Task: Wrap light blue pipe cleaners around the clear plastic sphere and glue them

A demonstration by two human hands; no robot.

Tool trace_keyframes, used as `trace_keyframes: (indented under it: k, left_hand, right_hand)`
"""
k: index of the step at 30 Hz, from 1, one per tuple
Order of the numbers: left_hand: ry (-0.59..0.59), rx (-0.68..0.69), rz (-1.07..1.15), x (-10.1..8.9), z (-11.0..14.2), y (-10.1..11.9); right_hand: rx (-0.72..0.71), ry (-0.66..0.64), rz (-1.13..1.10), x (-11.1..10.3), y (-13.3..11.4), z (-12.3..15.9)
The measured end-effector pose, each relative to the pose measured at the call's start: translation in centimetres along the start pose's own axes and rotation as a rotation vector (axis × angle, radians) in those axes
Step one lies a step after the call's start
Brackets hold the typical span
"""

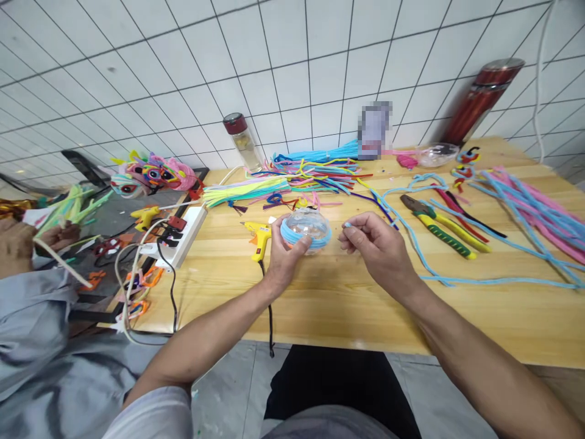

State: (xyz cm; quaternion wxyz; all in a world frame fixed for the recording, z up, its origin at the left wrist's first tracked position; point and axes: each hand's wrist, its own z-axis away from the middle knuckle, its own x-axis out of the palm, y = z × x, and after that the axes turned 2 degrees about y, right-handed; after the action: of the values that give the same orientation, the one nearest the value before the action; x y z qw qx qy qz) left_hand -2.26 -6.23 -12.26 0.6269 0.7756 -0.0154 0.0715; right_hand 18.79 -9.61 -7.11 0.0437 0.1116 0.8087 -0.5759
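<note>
The left hand [282, 251] grips a transparent plastic ball [311, 218] wound with light-blue pipe cleaner [289, 237], over the counter [338, 311] beside a yellow glue gun [261, 238]. The right hand [371, 241], near the ball, pinches a light-blue tip [348, 225] between thumb and fingers.

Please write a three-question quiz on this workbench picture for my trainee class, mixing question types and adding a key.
1. Which of the person's hands holds the clear ball?
2. True or false: the pliers lie to the right of the person's right hand.
3. What colour is the strand wound around the ball? A) pink B) light blue C) yellow

Key: 1. The left hand. 2. True. 3. B.
</note>
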Motion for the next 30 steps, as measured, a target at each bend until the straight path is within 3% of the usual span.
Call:
trace_keyframes:
  k: [3,8,13,16,22,30]
  left_hand:
    - [0.013,-0.024,0.014,0.2,-0.1,0.2]
    - [0.033,-0.038,0.039,0.4,-0.1,0.8]
    - [0.031,-0.036,0.021,0.5,-0.1,1.1]
    - [0.037,-0.036,0.027,0.7,-0.1,1.0]
    - [0.049,-0.033,0.048,0.8,-0.4,1.2]
    - [0.054,0.051,0.071,0.7,-0.9,0.1]
  right_hand:
    - [0.003,0.015,-0.003,0.0,0.4,-0.2]
    - [-0.119,0.072,0.229,0.2,0.0,0.4]
    - [-0.518,0.322,0.617,0.4,0.6,0.7]
    - [-0.645,0.333,0.717,0.9,1.0,0.8]
    - [-0.603,0.142,0.728,1.8,1.0,1.7]
    - [-0.441,-0.362,0.610,-0.1,3.1,5.6]
